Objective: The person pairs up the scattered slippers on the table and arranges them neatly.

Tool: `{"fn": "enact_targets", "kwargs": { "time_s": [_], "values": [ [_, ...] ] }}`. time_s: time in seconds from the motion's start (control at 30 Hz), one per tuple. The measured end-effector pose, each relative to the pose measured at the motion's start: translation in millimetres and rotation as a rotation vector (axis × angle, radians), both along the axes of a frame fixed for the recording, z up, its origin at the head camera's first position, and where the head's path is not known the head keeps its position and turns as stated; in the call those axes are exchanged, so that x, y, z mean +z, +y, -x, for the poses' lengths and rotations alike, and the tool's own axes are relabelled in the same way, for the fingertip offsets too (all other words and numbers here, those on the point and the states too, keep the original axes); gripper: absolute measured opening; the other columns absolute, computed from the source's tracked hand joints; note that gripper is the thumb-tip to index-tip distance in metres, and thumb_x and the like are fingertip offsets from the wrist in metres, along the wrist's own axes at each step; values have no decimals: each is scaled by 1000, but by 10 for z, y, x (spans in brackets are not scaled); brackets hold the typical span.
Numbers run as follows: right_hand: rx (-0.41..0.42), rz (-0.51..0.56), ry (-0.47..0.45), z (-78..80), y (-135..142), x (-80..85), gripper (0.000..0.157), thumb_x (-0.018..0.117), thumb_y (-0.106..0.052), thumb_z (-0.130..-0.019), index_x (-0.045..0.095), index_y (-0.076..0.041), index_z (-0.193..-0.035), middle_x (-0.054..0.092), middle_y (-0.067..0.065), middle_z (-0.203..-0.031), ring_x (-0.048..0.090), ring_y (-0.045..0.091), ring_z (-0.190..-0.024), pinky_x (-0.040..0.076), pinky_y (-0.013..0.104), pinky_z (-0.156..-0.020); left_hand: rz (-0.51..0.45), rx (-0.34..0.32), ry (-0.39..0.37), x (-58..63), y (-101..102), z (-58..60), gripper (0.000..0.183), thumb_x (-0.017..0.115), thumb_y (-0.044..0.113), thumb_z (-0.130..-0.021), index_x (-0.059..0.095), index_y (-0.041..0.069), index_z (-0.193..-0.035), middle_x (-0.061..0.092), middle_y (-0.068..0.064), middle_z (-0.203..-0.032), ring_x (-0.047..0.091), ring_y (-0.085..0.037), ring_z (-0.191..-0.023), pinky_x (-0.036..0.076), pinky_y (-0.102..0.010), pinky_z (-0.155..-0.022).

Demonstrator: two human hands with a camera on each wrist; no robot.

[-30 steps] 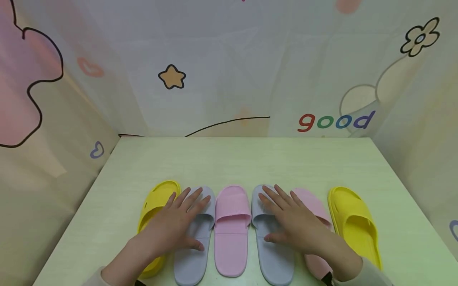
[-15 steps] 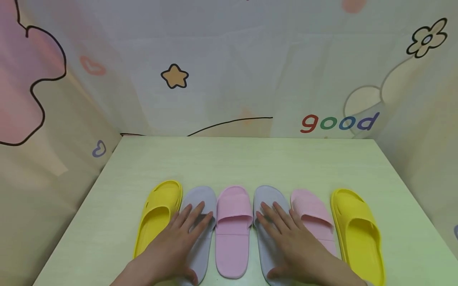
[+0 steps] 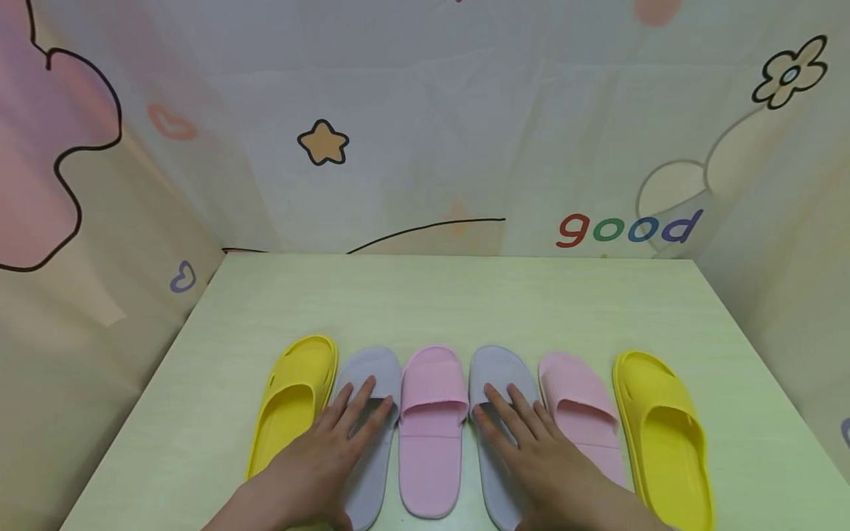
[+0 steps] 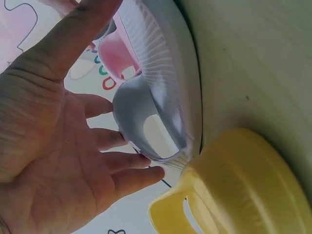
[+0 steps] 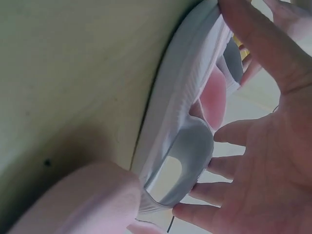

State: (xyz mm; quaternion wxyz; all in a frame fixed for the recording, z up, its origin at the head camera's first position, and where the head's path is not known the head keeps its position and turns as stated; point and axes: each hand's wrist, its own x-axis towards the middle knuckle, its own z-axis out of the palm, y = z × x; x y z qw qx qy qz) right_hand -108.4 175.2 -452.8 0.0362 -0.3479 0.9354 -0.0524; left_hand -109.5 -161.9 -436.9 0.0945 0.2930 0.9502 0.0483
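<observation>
Slippers (image 3: 430,461) — grey pair (image 3: 501,363) partly hidden, left hand (image 3: 312,464) cropped

is closed in on three sides by pale, creased cloth walls (image 3: 432,96). shows a tan star (image 3: 323,142) on the back, a cream flower (image 3: 775,80) toward the upper right, and the word "good" (image 3: 572,230) in coloured letters low down. carries a large pink-and-purple shape (image 3: 40,162) and a small purple heart (image 3: 175,285) at the left. meets a pale, green-tinged tabletop (image 3: 451,295) along a straight far edge. looks softly lit.
</observation>
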Motion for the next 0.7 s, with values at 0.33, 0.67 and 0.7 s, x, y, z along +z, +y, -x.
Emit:
{"fn": "enact_targets", "kwargs": {
  "time_s": [0.33, 0.67, 0.7],
  "values": [
    [-14, 1, 1, 6, -5, -17, 154, 102, -56, -43, 22, -9, -165, 11, 16, -175, 18, 48, -158, 32, 68, -118, 23, 50, -107, -50, 74, 34, 157, 104, 50, -47, 10, 15, -168, -3, -20, -175, 12, -53, -157, 45, -61, -113],
    [-19, -20, -62, 15, -4, 1, 150, 96, -66, -52, 17, -10, -166, 5, 15, -176, 11, 47, -159, 26, 74, -118, 27, 37, -150, -53, 61, 60, 158, 99, 61, -51, 4, 18, -168, -11, -17, -175, 8, -52, -158, 61, -48, -95],
    [-18, -22, -64, 19, -4, 1, 150, 96, -67, -53, 17, -10, -167, 5, 15, -176, 11, 47, -159, 26, 74, -118, 28, 35, -151, -51, 59, 64, 158, 98, 63, -51, 3, 19, -168, -11, -17, -175, 8, -52, -158, 60, -48, -96]
  ]
}}
